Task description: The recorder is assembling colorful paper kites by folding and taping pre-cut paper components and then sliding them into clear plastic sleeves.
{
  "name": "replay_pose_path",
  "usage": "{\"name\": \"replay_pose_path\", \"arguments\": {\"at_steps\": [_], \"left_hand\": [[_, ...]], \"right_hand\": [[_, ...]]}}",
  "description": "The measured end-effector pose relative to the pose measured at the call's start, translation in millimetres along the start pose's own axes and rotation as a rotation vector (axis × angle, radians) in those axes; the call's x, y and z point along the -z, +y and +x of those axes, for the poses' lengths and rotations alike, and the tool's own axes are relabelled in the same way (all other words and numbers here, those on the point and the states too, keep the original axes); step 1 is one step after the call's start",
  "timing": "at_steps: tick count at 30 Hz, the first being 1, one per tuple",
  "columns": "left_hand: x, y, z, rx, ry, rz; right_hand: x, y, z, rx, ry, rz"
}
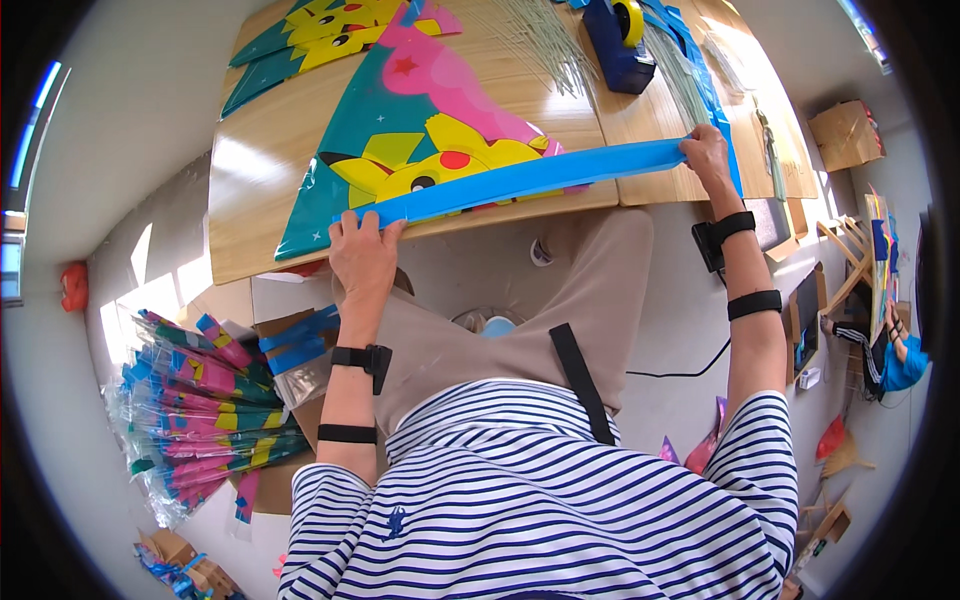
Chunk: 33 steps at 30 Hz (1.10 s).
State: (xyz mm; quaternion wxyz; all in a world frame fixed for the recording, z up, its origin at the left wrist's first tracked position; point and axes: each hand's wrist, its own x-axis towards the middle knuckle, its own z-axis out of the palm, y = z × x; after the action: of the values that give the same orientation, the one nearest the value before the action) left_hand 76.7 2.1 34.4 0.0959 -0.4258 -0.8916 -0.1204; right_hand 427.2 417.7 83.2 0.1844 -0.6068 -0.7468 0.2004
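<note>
A long blue strip [540,178] is drawn out taut across the lower part of a triangular sheet [415,100] of printed film, teal and pink with a yellow cartoon face, lying on the wooden tabletop [290,130] near its front edge. The left hand [362,250] has its grip on the strip's left end, over the sheet; the right hand [708,160] grasps the other end, beyond the sheet. The step looks like lining the strip up along the sheet's lower edge; the next move calls for even tension and a straight lay. Whether the strip touches the film throughout, I cannot tell. Farther back are thin rods [545,45] and a tape dispenser [618,55].
</note>
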Motion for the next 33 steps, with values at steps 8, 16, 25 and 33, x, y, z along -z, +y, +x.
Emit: {"name": "replay_pose_path", "arguments": {"at_steps": [8,16,25,33], "left_hand": [[-0.1,6.0,3.0,0.047,0.027,-0.023],[-8.8,13.4,5.2,0.118,0.059,0.005],[-13.3,16.7,5.9,0.157,0.114,0.014],[-13.3,19.5,7.2,0.156,0.135,-0.003]], "right_hand": [[-21.8,11.5,8.6,0.158,0.1,-0.085],[-20.1,-14.4,2.6,0.347,0.209,-0.122],[-29.8,-158.1,-72.0,0.516,0.03,0.127],[-169.5,-250.9,-164.8,0.661,-0.102,0.288]]}}
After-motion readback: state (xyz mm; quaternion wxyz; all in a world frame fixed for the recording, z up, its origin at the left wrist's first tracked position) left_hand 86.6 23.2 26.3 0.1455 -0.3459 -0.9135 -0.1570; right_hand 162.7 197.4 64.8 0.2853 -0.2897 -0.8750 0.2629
